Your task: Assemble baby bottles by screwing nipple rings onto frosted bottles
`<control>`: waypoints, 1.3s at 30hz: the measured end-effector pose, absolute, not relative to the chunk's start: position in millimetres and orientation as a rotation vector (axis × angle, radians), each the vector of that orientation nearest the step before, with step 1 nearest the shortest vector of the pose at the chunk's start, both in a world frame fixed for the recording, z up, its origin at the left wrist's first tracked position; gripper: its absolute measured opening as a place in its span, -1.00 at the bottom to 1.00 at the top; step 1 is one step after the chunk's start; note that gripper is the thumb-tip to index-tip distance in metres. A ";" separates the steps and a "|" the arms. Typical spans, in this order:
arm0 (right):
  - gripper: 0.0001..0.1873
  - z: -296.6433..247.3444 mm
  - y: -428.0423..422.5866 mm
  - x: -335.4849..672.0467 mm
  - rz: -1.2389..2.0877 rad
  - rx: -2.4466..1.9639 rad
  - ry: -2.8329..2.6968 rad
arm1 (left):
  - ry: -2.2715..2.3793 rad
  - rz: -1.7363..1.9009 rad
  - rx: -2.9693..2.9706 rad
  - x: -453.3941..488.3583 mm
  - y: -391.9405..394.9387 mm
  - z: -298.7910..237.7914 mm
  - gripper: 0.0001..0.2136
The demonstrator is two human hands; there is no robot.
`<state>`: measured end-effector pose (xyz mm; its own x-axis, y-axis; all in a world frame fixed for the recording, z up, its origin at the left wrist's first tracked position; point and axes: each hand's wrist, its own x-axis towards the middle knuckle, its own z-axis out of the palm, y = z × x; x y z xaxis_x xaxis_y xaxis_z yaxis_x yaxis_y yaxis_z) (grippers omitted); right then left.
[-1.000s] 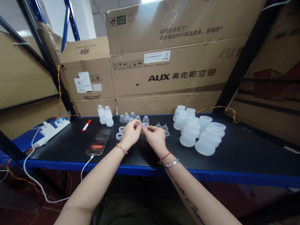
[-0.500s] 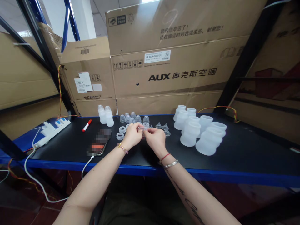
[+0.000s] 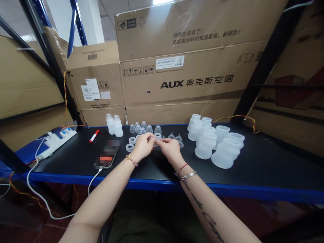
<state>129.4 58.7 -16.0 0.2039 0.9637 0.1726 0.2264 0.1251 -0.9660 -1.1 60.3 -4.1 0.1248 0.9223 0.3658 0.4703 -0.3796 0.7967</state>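
One very large cardboard box point(image 3: 197, 67), printed with AUX, stands upright at twelve to one o'clock, if I take the person's hands as the centre of the dial. Next in size, from where I am standing, comes the black table point(image 3: 265, 158) with its blue front edge. A smaller carton point(image 3: 96, 74) with white labels is behind, at about half past ten. Several big frosted bottles point(image 3: 205, 145), open at the top, stand in a group at three o'clock. At nine o'clock, far out, lies a white power strip point(image 3: 57, 145) with plugs in it.

In the middle are the left hand point(image 3: 143, 145) and the right hand point(image 3: 170, 148), their fingertips almost meeting. Both are narrow: thumb and fingers are pinched together on one small thing.

A phone point(image 3: 107, 155) with a white cable lies between eight and nine. Two small bottles point(image 3: 117, 128), each with a clear cap, stand at ten. A red marker point(image 3: 94, 136) lies at nine. Domed clear caps point(image 3: 149, 129) are gathered at eleven, and some pale rings point(image 3: 130, 147) lie at nine, near the left hand. Clear nipples point(image 3: 180, 144) sit at three, between the right hand and the big bottles.

Smallest is the clear piece point(image 3: 154, 143), which both hands hold over the table; the fingers cover it mostly, so I cannot tell its exact shape.
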 end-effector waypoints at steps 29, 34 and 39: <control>-0.71 -4.0 41.0 120.1 0.405 -1.591 -1.526 | 1.494 1.313 1.682 7.6 59.1 -5.3 -0.87; -0.71 -1.3 40.0 123.6 0.348 -1.581 -1.524 | 1.320 1.336 1.596 9.5 60.6 -6.4 -0.90; -0.70 0.5 37.8 126.6 0.320 -1.602 -1.484 | 1.010 1.269 1.356 13.4 54.2 3.8 -0.86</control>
